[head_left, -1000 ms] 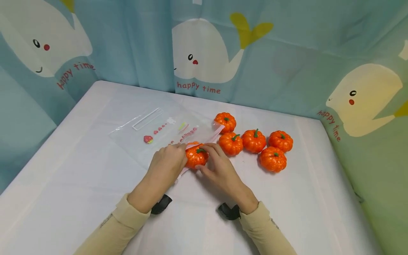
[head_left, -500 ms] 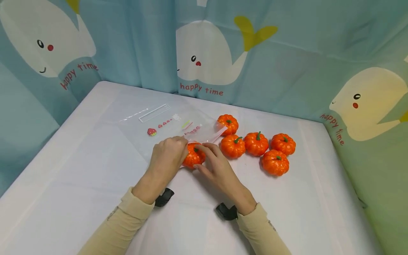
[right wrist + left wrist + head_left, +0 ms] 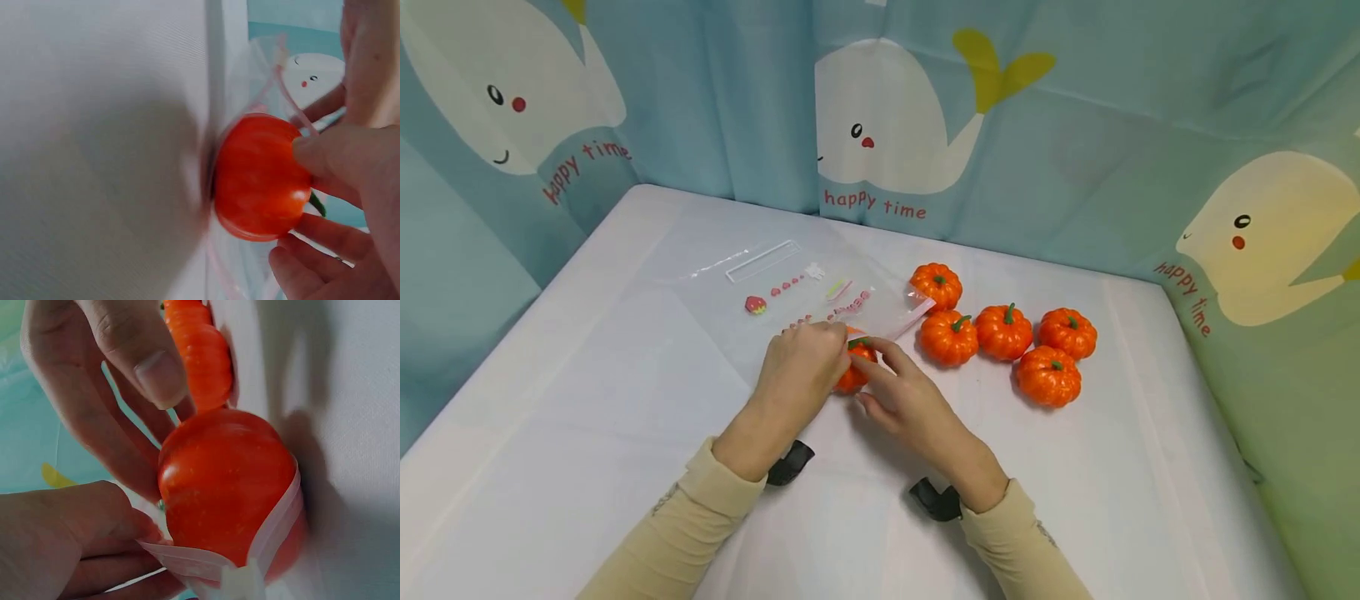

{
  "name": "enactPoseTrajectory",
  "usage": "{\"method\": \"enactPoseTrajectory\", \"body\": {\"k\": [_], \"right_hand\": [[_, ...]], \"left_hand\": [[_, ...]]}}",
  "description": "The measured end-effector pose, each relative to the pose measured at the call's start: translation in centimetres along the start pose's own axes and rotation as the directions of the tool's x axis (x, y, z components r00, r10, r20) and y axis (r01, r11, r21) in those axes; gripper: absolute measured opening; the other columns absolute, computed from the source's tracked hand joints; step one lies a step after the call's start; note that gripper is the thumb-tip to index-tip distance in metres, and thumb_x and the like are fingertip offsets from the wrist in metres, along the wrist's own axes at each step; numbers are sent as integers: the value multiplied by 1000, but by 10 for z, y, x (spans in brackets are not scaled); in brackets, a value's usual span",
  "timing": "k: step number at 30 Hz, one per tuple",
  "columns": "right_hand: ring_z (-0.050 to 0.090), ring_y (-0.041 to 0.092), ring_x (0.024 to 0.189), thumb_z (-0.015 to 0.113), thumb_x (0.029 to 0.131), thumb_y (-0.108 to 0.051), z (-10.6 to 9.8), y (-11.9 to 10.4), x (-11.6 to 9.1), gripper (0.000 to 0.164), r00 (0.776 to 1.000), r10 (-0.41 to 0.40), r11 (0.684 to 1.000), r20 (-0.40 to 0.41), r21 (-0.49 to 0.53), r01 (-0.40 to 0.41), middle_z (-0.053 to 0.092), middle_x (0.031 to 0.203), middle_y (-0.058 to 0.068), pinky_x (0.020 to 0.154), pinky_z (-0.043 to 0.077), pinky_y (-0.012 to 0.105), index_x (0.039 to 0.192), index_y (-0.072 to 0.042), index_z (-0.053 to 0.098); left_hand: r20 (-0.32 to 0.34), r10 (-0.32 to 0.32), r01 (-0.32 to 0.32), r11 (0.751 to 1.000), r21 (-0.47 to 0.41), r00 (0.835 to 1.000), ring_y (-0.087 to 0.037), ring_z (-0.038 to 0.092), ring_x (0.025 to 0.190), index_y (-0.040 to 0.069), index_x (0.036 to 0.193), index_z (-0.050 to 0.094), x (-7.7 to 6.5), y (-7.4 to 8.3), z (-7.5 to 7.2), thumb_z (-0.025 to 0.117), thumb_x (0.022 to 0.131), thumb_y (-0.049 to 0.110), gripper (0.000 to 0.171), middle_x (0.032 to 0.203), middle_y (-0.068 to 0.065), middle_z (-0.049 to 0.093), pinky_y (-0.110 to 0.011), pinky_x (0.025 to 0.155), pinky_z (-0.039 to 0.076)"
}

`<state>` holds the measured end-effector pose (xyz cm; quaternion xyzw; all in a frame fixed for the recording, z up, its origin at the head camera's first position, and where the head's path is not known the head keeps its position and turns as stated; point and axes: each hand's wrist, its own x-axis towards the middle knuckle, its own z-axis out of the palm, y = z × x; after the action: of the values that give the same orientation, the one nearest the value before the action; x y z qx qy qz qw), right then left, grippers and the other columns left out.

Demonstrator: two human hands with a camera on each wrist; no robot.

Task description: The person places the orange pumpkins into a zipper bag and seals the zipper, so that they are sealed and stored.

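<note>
A clear zip bag (image 3: 767, 321) with strawberry prints and a pink edge lies flat on the table. At its mouth sits an orange toy pumpkin (image 3: 852, 381) with a green stem, partly inside. My left hand (image 3: 805, 367) pinches the bag's edge beside the pumpkin; its knuckles hide part of the toy in the head view. From the other side, my right hand (image 3: 921, 412) touches the pumpkin with extended fingers, its thumb apart from it. In the left wrist view, pink strips run around the pumpkin (image 3: 225, 481), with a white slider (image 3: 244, 581) below.
Several more toy pumpkins (image 3: 1003, 332) stand to the right of the bag, the nearest one (image 3: 948, 338) close to its pink edge. A white cloth covers the table (image 3: 1120, 467). A blue-green curtain (image 3: 1075, 125) with whale prints hangs behind and at the sides.
The pumpkin has shifted left, deeper into the bag mouth and further behind my left hand. My right fingers have followed it, and the right thumb has come away from it.
</note>
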<state>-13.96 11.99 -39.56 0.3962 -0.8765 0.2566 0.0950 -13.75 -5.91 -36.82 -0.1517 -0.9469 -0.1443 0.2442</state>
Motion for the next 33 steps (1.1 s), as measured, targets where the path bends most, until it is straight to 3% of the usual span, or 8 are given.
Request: {"method": "enactPoseTrajectory", "body": {"k": [6,10,15,18,25,33], "right_hand": [[52,33,133,72,88,-15,-3,-5,-4,58,993,34,998,114,-63,-26,46,148,19,105,49,41,142,-7,52],[59,33,125,75,87,-18,-13,-10,-7,52,993,46,993,112,-110,-34,51,143,20,97,54,41,136,-7,58],[60,34,123,76,86,-19,-13,-14,-6,50,993,-10,987,121,-157,29,51,142,22,90,57,39,131,-7,59],[58,35,126,76,86,-19,-6,-15,-5,56,991,-36,982,128,-177,59,48,145,23,94,55,40,137,-6,55],[47,34,137,72,88,-16,8,-13,-2,68,990,-21,983,137,-180,45,35,155,19,109,46,40,149,-8,42],[47,34,137,75,86,-20,4,-18,-4,63,988,-68,953,139,-284,105,46,149,18,113,41,40,142,-3,51]], "left_hand": [[26,-45,47,997,-62,999,-19,45,43,5,65,57,1,-4,0,66,80,-1,20,52,-3,48,-31,40,39],[36,-33,36,996,-85,999,-19,49,45,3,73,62,2,-6,-3,67,82,0,11,56,-6,54,-31,41,42],[46,-15,19,996,-90,999,-22,53,45,4,78,64,4,-7,-5,66,82,-2,8,55,-6,56,-31,41,43],[50,3,1,997,-72,999,-21,51,43,5,77,62,3,-7,-5,67,80,-4,11,50,-3,50,-31,40,42],[29,36,-34,997,-68,999,-18,49,44,9,69,54,5,-5,-6,61,76,-8,20,48,1,44,-32,42,39],[33,11,-8,997,-83,999,-19,53,48,8,73,59,5,-3,-9,63,82,-4,16,52,-2,51,-33,43,44]]}}
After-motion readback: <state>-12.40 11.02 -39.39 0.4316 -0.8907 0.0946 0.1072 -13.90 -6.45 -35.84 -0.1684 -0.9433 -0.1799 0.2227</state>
